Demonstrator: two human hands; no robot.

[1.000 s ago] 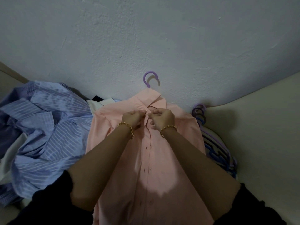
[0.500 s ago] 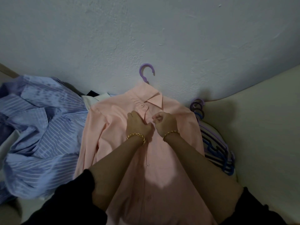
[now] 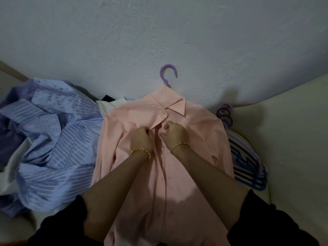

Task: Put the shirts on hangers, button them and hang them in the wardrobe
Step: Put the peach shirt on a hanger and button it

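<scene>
The pink shirt (image 3: 177, 201) lies flat on its back in the middle, with the front up and the collar toward the wall (image 3: 159, 32). It is already on a purple hanger (image 3: 167, 73), and only the hook of this hanger shows above the collar, against the wall. One small button (image 3: 162, 112) is visible at the collar.

Both hands are just below the collar, close together on the front opening. The left hand (image 3: 142, 139) has curled fingers and pinches the left edge of the front strip. The right hand (image 3: 174, 133) is also curled and pinches the cloth on the other side of the strip. The button they work on is hidden under the fingers. Each wrist has a gold bracelet (image 3: 141, 151), and the dark sleeves are pushed up on the arms.

To the left, a blue striped shirt (image 3: 53, 148) lies crumpled, touching the pink sleeve. A white garment (image 3: 113, 103) shows between the two shirts near the wall. To the right, a stack of purple and blue hangers (image 3: 248, 171) lies just beside the pink shirt on a pale surface (image 3: 292, 139).
</scene>
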